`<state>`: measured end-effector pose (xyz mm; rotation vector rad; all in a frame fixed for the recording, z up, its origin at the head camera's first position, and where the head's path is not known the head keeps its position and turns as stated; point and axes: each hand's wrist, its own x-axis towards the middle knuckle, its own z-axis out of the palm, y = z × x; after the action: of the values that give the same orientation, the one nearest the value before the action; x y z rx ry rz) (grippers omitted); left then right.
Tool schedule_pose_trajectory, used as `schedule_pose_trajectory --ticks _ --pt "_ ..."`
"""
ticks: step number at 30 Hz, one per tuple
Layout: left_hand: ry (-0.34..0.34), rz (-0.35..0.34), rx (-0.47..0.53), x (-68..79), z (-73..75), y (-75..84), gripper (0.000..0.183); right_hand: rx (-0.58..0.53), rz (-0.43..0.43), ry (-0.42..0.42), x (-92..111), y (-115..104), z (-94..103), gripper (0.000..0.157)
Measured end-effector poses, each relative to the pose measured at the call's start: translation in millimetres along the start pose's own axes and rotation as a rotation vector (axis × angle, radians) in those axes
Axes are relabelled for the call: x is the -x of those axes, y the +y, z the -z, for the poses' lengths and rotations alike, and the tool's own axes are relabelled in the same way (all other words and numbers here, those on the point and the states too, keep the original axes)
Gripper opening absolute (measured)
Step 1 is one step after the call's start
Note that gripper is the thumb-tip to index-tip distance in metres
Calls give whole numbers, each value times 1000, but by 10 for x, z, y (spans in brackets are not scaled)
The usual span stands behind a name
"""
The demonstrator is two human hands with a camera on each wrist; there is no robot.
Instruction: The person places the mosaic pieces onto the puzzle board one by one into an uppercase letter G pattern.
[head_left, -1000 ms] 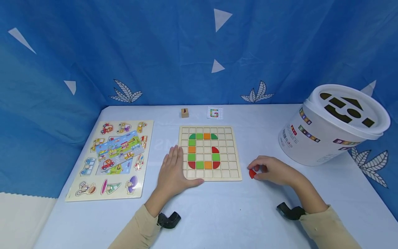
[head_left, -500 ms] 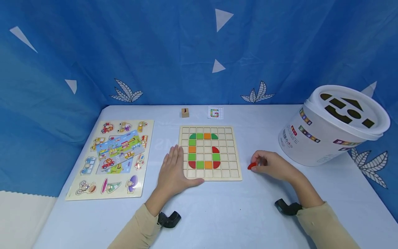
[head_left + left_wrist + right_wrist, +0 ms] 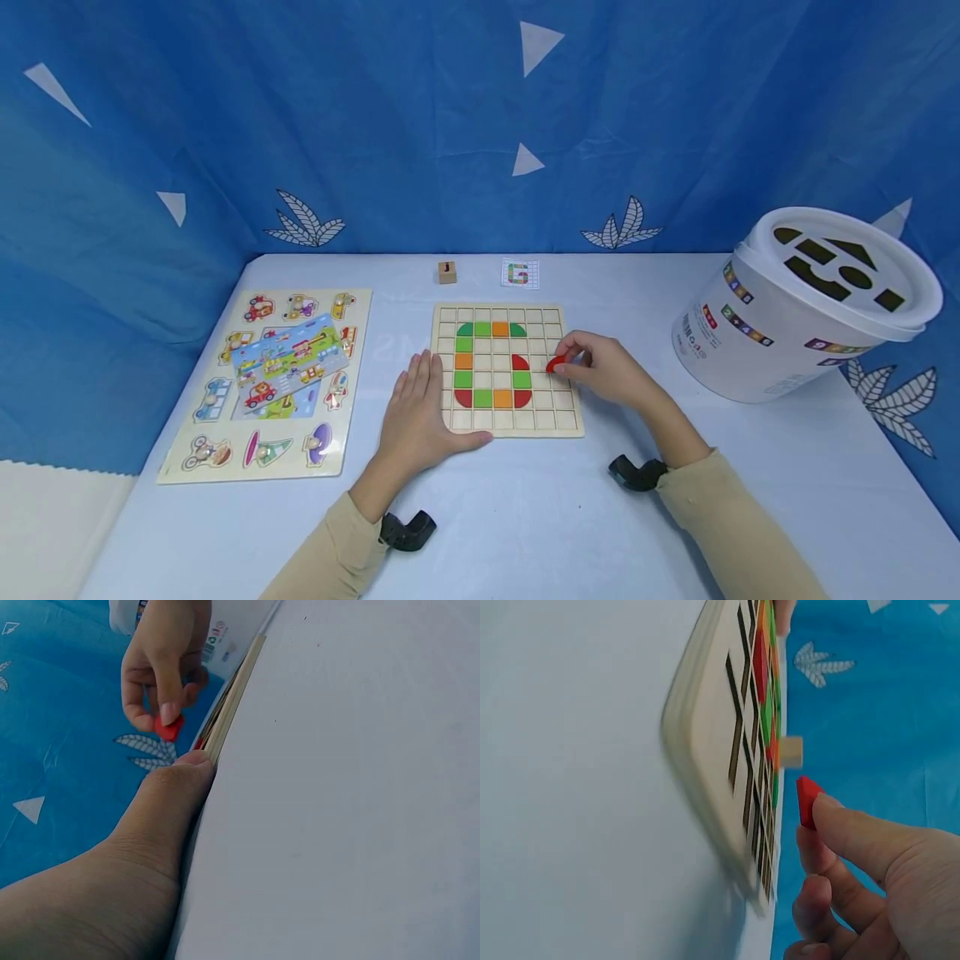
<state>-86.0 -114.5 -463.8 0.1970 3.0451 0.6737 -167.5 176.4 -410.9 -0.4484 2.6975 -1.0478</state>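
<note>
A square wooden grid board lies mid-table, with green, orange and red tiles set in its cells in a G-like outline. My right hand pinches a red tile between thumb and fingertips, over the board's right-hand columns. In the right wrist view the red tile is held above the grid, one edge showing past the thumb. My left hand lies flat with straight fingers along the board's left edge, its thumb at the front left corner. The left wrist view shows that thumb against the board's edge.
To the left lies a wooden vehicle puzzle board with picture cards on top. Behind the grid are a small letter cube and a G pattern card. A white bucket with a shape-slotted lid stands right.
My right hand has carried the red tile from the table at the right leftward and slightly back, over the grid board. The left hand stays in place.
</note>
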Motion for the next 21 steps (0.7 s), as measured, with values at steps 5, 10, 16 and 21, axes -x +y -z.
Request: schedule_pose_trajectory --ticks 5,10,16,21 --pt "13 0 -9 -5 -17 0 138 -27 7 -17 -141 -180 -190 17" --pt "21 0 -10 -1 -27 -7 138 -9 33 -34 -238 -286 -359 14" --pt "8 4 -13 -1 -25 -10 139 22 60 -24 -304 -338 -484 13" --pt "6 3 -8 -3 -14 -9 138 60 61 -17 -335 -378 -528 13"
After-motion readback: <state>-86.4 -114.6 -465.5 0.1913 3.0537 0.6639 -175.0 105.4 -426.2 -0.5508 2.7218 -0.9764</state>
